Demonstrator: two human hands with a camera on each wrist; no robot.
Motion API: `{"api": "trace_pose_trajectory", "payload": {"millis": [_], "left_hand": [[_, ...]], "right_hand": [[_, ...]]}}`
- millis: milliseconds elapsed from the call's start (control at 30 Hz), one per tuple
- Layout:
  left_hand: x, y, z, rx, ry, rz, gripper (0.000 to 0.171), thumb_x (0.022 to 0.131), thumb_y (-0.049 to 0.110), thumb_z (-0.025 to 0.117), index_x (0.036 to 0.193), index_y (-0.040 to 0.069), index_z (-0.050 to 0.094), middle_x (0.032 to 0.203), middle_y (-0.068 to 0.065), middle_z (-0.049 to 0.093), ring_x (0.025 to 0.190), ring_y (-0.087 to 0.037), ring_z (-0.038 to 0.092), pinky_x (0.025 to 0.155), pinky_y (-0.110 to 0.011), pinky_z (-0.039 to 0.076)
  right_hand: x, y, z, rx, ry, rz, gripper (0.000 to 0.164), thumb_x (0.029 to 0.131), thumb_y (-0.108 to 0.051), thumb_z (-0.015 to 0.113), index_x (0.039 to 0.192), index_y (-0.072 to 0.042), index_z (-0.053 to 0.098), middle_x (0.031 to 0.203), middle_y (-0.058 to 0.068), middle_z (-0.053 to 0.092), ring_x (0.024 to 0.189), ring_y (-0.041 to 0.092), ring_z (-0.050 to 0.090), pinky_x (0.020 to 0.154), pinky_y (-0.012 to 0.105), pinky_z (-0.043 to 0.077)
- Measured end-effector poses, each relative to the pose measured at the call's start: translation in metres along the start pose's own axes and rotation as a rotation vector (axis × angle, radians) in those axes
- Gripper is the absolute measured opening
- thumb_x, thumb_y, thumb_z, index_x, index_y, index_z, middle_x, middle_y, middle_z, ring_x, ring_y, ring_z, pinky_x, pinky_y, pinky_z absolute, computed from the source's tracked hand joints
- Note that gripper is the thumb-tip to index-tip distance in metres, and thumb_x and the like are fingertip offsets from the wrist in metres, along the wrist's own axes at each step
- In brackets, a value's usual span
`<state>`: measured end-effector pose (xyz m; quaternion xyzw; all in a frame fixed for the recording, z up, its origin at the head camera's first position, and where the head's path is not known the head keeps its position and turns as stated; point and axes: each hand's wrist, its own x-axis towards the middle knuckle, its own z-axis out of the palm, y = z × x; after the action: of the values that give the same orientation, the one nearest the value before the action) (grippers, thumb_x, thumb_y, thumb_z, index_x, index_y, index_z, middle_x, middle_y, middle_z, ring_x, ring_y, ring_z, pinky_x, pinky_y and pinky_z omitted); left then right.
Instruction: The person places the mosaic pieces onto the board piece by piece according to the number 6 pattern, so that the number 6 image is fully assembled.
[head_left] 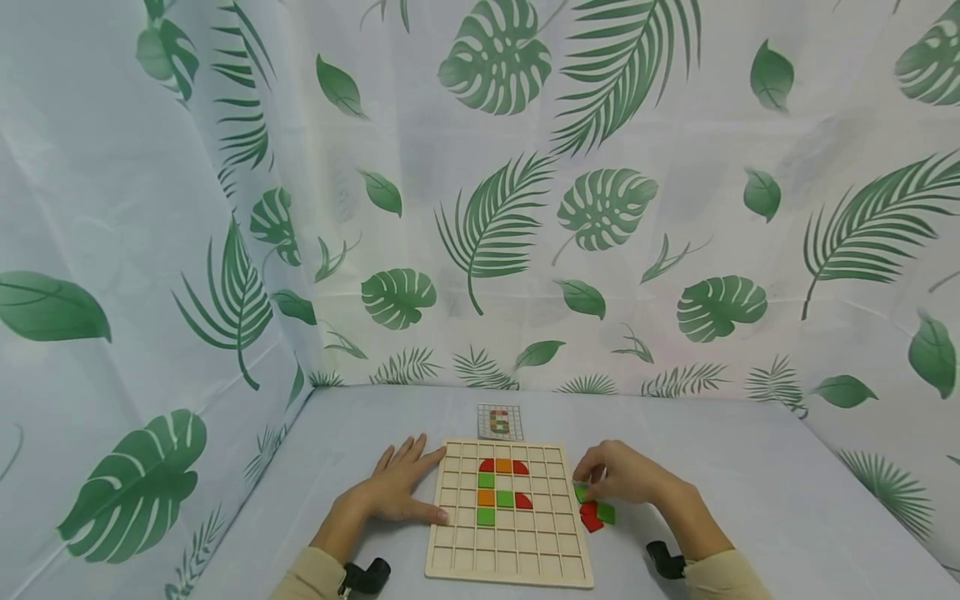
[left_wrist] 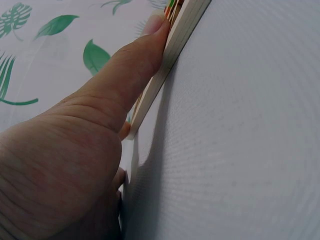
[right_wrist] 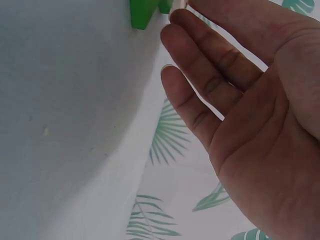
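A light wooden grid board lies on the table, with red, orange and green tiles set in some of its cells. My left hand is spread at the board's left side, its thumb over the edge and the fingers straight. Beyond the board's right edge, my right hand pinches a green tile with thumb and index finger. Close below it lie red tiles and another green tile. In the right wrist view the fingertips reach the top edge, where the pinch is partly cut off.
A small pattern card with a coloured figure on a grid lies behind the board. White cloth with green leaf prints hangs behind and at the sides of the pale table.
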<state>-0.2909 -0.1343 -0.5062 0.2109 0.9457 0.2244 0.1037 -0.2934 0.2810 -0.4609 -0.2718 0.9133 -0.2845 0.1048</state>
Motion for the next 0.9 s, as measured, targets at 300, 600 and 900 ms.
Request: {"api": "trace_pose_trajectory", "payload": {"millis": [300,600,900], "left_hand": [[0.001,-0.001,0.001,-0.001,-0.003,-0.002,0.114,0.074,0.078,0.076,0.165,0.028,0.03,0.175,-0.016,0.01,0.163,-0.039,0.004,0.129,-0.065,0.0],[0.002,-0.001,0.001,0.003,-0.002,0.0,0.115,0.074,0.078,0.076,0.166,0.028,0.03,0.175,-0.017,0.009,0.163,-0.039,0.003,0.129,-0.065,0.0],[0.001,0.0,0.0,0.007,-0.003,-0.011,0.114,0.074,0.078,0.077,0.165,0.027,0.031,0.175,-0.017,0.01,0.163,-0.039,0.004,0.129,-0.065,0.001]], "right_hand": [[0.002,-0.002,0.005,-0.052,-0.014,0.032,0.018,0.081,-0.004,0.085,0.094,-0.017,0.08,0.088,-0.007,0.068,0.082,0.014,0.058,0.069,0.023,0.051],[0.004,-0.009,0.004,-0.014,0.012,0.052,0.02,0.082,0.001,0.083,0.086,-0.014,0.07,0.079,-0.005,0.066,0.073,0.011,0.059,0.064,0.024,0.052],[0.012,-0.022,0.002,0.054,0.085,-0.059,0.011,0.088,-0.008,0.082,0.093,-0.016,0.076,0.089,-0.005,0.073,0.076,0.011,0.064,0.069,0.023,0.057]]}}
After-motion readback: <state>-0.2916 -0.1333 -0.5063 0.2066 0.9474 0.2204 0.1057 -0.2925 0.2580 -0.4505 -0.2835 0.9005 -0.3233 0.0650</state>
